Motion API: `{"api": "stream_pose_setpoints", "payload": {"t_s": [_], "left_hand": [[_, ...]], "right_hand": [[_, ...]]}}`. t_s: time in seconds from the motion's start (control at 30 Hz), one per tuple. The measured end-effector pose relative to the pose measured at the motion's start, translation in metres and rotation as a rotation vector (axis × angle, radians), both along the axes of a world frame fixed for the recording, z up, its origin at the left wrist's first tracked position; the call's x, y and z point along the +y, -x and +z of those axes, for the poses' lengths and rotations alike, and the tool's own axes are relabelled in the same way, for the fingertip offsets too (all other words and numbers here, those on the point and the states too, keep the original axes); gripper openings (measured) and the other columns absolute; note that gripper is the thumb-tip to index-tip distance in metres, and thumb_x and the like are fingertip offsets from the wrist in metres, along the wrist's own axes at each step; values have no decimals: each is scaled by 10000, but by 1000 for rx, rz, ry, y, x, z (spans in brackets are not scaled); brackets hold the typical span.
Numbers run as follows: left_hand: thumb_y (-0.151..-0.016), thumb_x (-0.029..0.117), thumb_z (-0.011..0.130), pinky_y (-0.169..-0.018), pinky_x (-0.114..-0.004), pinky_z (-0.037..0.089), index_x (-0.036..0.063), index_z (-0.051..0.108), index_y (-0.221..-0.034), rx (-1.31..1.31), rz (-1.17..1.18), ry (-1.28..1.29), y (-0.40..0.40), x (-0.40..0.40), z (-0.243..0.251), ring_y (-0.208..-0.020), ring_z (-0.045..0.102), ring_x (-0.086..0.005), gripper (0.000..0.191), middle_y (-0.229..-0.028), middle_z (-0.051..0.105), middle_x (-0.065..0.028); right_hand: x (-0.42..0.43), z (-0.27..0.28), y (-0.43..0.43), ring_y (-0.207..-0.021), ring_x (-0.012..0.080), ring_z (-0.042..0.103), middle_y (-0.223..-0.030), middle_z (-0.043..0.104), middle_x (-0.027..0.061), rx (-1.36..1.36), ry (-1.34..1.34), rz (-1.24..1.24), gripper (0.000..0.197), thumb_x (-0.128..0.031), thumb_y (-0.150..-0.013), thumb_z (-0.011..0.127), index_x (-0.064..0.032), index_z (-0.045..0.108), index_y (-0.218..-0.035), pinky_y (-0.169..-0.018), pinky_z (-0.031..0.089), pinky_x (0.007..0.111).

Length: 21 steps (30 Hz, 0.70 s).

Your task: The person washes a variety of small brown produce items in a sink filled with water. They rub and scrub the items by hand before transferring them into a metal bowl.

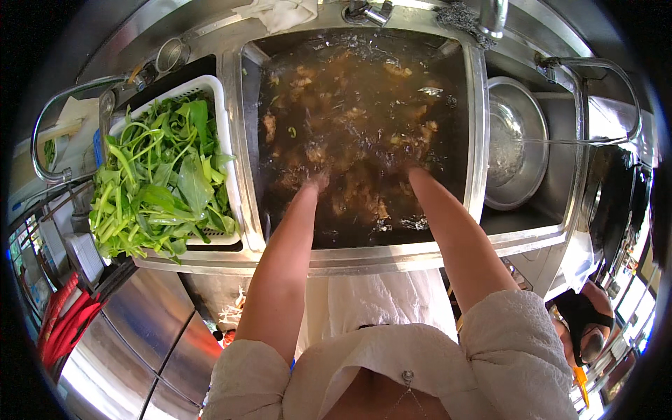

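Both my forearms reach down into a stainless steel sink basin (475, 157) filled with murky brown water (362, 94). My left hand (318, 181) is under the surface past the wrist, left of the middle. On the right side my right hand (413, 170) is sunk in the same way. The cloudy water hides the fingers of both, so whether they hold anything cannot be seen. Brownish pieces of what looks like meat (269, 127) float or lie just below the surface around them. The water is rippled and splashing near both wrists.
A white plastic basket (228, 157) heaped with leafy greens (163, 178) stands over the left basin. In the right basin, a tap (630, 100) runs into a steel bowl (517, 184). A cloth (283, 13) and a steel-wool scrubber (462, 21) lie behind. Another person (588, 320) is at right.
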<state>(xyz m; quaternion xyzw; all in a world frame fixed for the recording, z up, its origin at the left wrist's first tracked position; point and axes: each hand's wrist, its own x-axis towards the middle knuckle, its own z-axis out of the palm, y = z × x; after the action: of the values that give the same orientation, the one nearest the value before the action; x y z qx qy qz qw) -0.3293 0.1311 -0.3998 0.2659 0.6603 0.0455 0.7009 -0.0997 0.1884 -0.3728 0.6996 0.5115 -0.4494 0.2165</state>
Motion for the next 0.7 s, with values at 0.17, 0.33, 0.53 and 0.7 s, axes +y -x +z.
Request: {"api": "stream_pose_setpoints", "payload": {"t_s": [0.17,0.33,0.53,0.7], "left_hand": [[-822,437,380,-816,-357,398,65,382,-1189,-309,417,210,-16,-36,17,-1024,457,-247,523,-1165,448,-107],[-794,535,364,-827,-427,379,86,401,-1165,-507,614,278,-64,-17,88,-1034,446,-246,584,-1148,458,-88],[-792,493,388,-700,-365,416,115,499,-971,-770,927,-17,-61,-10,69,-841,494,-203,434,-933,525,-66],[-749,548,436,-679,-362,432,89,539,-884,-417,795,133,-69,15,107,-743,532,-215,489,-819,569,-64]], "right_hand": [[-39,24,-9,-965,254,498,-1078,505,101,132,195,-470,485,-390,-793,423,-71,406,-1159,-782,410,360],[-36,124,45,-941,252,514,-1060,518,103,444,249,-1013,515,-431,-803,405,-53,407,-1153,-762,424,354],[-66,96,112,-923,359,497,-975,538,207,201,-608,-393,411,-421,-808,350,-170,468,-1111,-835,374,371],[-41,58,77,-933,330,506,-980,539,195,470,-123,-800,402,-364,-831,320,-67,523,-1010,-813,382,391]]}}
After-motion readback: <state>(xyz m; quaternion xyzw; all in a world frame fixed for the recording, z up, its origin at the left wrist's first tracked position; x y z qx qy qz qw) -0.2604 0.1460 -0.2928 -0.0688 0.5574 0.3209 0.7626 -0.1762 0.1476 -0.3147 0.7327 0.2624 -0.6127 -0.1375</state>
